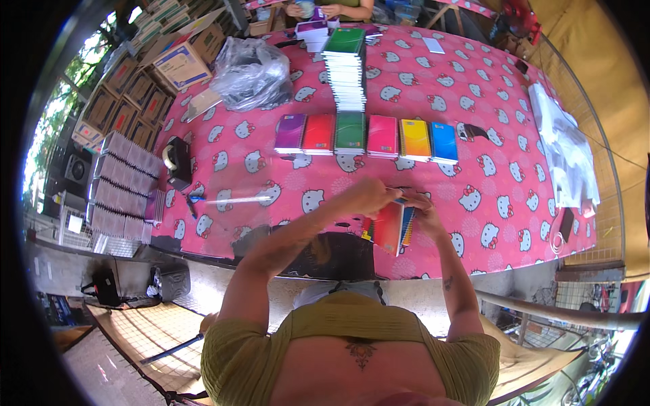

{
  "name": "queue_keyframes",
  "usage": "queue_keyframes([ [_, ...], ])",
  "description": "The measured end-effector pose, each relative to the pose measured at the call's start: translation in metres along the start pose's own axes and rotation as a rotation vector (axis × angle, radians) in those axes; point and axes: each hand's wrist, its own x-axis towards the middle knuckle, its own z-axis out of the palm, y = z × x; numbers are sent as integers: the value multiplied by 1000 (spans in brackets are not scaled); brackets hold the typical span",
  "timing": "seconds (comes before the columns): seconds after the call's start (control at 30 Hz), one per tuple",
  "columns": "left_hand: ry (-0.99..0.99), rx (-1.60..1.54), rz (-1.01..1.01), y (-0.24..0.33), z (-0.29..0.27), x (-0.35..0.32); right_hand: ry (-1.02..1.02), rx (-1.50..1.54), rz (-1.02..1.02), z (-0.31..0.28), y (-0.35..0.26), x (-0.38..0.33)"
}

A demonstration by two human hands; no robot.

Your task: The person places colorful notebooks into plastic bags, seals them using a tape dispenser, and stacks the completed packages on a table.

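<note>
Close to the table's near edge, both my hands grip a small bundle of spiral notebooks [387,229], with red, blue and yellow covers showing. My left hand [374,194] is closed at its far top edge, fingers partly hidden. My right hand [421,205] is wrapped round its upper right side. Just beyond lies a row of notebook piles: purple [290,132], red [318,132], green [350,131], pink [383,134], yellow [415,138] and blue [443,141]. Behind the green pile rises a tall stack of notebooks [346,74] with a green cover on top.
The pink patterned tablecloth [487,166] carries a crumpled plastic bag [250,74], a tape dispenser [178,162] and white plastic sheets [562,149]. Packed notebook stacks [123,186] and cardboard boxes [125,98] stand left. Across the table, another person's hands [330,11] are near purple-topped notebooks [312,30].
</note>
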Motion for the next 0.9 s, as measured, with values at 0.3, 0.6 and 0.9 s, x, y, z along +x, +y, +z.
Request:
queue_keyframes([
  [0.3,819,480,-116,-160,-59,46,426,-661,-175,21,-37,119],
  [0.6,1072,434,174,-125,-49,-37,615,175,6,-26,-54,78],
  [0.9,384,368,491,-47,143,-35,1040,298,-121,-76,-141,-29],
])
